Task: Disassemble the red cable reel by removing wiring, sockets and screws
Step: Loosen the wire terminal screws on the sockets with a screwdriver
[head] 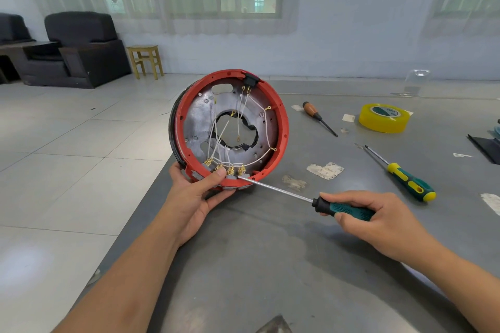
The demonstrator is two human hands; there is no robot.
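While the person's left hand (193, 192) grips the red cable reel (230, 127) at its six-o'clock rim, thumb curled over the edge beside the brass terminals (224, 169), the reel stands tilted on edge over the near-left corner of the grey table (270, 251), its open face turned toward them. White wires (259, 116) loop across the metal plate from a black switch (250, 79) at one o'clock down to the sockets along the bottom. To the right, the right hand (378, 220) is wrapped round the dark green handle of a screwdriver (297, 195). Its shaft runs long and low toward ten o'clock, and the tip meets the rim just right of the last terminal, about five o'clock on the reel. That line looks like what the next move turns on: the right hand drives or pries along the shaft while the nearer left hand braces the rim against it. Farther right lie a wooden-handled awl (318, 116), a yellow-green screwdriver (403, 174) and a roll of yellow tape (384, 117).
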